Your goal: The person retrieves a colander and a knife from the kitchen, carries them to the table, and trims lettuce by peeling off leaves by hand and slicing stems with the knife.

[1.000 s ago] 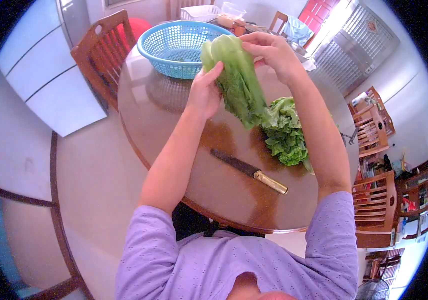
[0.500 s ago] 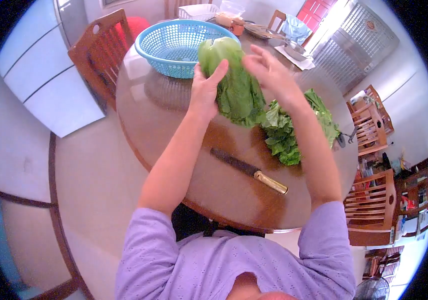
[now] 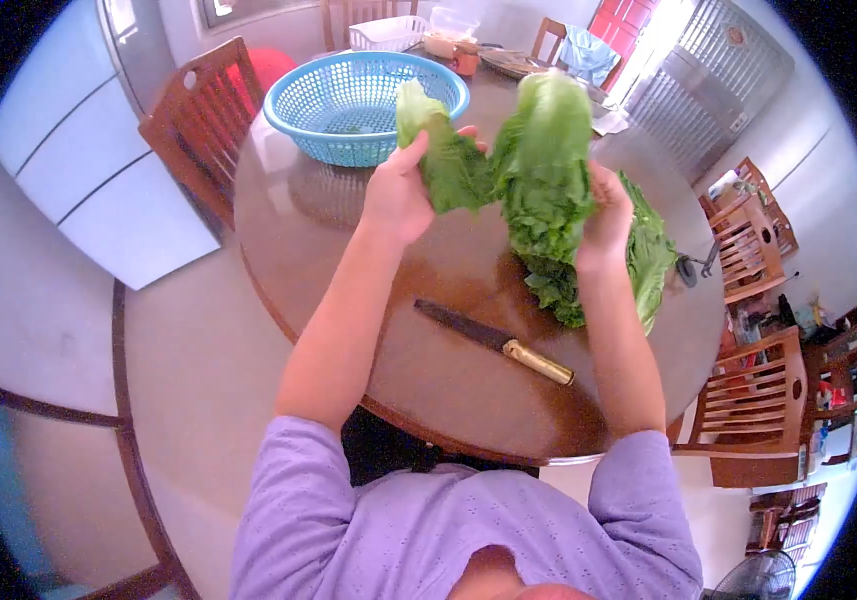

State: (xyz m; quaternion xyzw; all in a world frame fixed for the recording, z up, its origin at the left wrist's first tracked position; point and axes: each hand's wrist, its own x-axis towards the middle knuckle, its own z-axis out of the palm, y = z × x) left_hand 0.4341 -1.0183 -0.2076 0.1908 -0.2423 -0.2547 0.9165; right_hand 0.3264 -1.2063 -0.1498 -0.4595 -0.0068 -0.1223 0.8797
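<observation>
The left hand (image 3: 400,190) is closed around a single lettuce leaf (image 3: 440,150), thumb in front and fingers wrapped behind, holding it up with the pale stem end pointing away over the table. The right hand (image 3: 607,215) is clamped on the side of a lettuce head (image 3: 542,160), fingers curled in behind the leaves, with the frilly dark-green ends hanging down. Leaf and head sit just beside each other in the air, edges nearly touching, both lifted above the round wooden table (image 3: 348,260).

Right under the head, more loose lettuce leaves (image 3: 638,255) lie in a pile on the tabletop, spreading out past the right wrist. Closer to the person there's a knife (image 3: 493,342) lying flat, dark blade pointing left and brass-coloured handle to the right, well apart from both hands. Beyond the left hand sits a blue plastic colander basket (image 3: 348,105) near the far edge of the table; can't really tell what's in it, maybe a scrap of green. Wooden chair (image 3: 198,110) is pushed in on the left side, another wooden chair (image 3: 738,420) on the right. Person's wearing a lilac short-sleeved top (image 3: 448,530).
</observation>
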